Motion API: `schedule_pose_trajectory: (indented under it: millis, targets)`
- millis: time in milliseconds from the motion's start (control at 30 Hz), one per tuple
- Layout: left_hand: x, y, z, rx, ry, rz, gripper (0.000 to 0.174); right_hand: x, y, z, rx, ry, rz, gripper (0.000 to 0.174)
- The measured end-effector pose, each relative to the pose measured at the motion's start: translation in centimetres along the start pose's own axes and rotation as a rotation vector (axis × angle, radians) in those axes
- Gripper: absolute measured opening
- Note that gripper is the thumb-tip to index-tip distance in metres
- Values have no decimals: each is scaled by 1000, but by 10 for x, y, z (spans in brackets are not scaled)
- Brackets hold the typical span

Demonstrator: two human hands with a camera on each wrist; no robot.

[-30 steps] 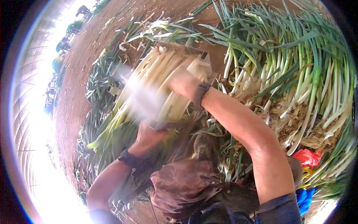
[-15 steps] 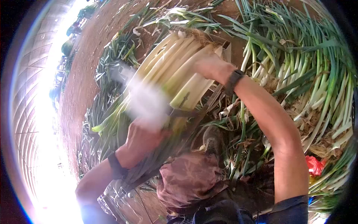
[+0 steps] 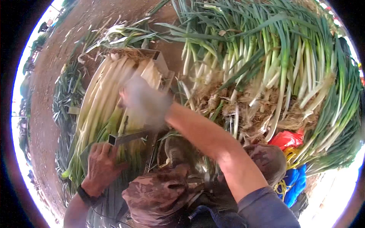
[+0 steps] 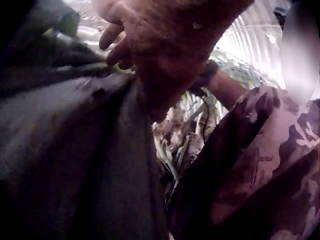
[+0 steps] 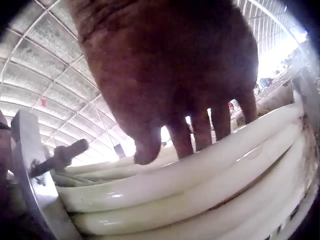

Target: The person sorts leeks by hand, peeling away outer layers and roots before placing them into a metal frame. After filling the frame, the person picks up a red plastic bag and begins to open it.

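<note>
A thick bundle of long green onions lies in a metal frame, roots at the far end and leaves toward me. My right hand is over the white stalks, blurred in the head view. In the right wrist view its fingers point down, spread apart, with the tips at the top stalks. My left hand rests on the green leaves beside the end of a metal crossbar. Close up, the left wrist view has its fingers against the dark leaves.
A big heap of green onions with tangled roots covers the ground to the right. Loose leaves lie along the left. A red plastic bag and blue material are near my knee. A bolt sticks out of the frame.
The head view has swung, shifting the bundle and heap leftward. My right hand has moved a little along the stalks toward the leaves. My left hand now appears clearly on the leaves by the crossbar's end.
</note>
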State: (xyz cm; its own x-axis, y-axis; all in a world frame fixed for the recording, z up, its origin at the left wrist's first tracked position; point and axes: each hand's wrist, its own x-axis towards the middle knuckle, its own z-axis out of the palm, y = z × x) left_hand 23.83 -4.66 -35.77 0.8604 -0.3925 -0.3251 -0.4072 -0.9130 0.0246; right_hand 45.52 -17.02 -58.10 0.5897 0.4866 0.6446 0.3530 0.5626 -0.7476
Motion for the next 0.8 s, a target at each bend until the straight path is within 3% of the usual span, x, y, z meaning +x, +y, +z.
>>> schedule_pose_trajectory:
  millis: [67, 100, 133, 200, 333, 367, 400, 467, 533, 600, 667, 733, 767, 800]
  targets:
    - [2, 1, -9, 169, 115, 87, 67, 14, -34, 11, -608, -182, 212, 21]
    - [2, -1, -11, 22, 43, 9, 68, 17, -48, 13, -913, -274, 319, 25]
    - [1, -5, -9, -124, -31, -72, 69, 14, -63, 15, -923, -274, 321, 25]
    - [-4, -17, 7, -124, -28, -42, 71, 0, -79, 15, -1072, 52, 100, 23]
    - [-10, -22, 20, -152, -36, -33, 76, -5, -80, 5, -987, 90, -39, 20]
    - [-10, -21, 21, -133, -57, -52, 79, 0, -115, -3, -825, -26, 82, 20]
    - [-10, -21, 21, -139, -54, -55, 79, -9, -122, -11, -826, -34, 84, 20]
    - [-7, -18, 24, -138, -101, -79, 86, -31, -126, -27, -917, 205, 238, 20]
    - [-3, -17, 26, -134, -126, -76, 88, -77, -107, -69, -1327, 308, 320, 21]
    - [-5, -22, 30, -85, -156, -66, 85, -139, -87, -128, -842, 528, 614, 26]
    - [-5, -23, 34, -60, -164, -57, 81, -182, -107, -179, -1471, 3, 955, 22]
    - [-9, -24, 40, -65, -133, -100, 80, -222, -141, -196, -1738, -177, 711, 18]
    - [-7, -22, 37, -69, -129, -89, 80, -242, -148, -205, -1749, -175, 719, 18]
    - [-6, -20, 33, -77, -144, -89, 80, -261, -149, -214, -1779, -158, 554, 15]
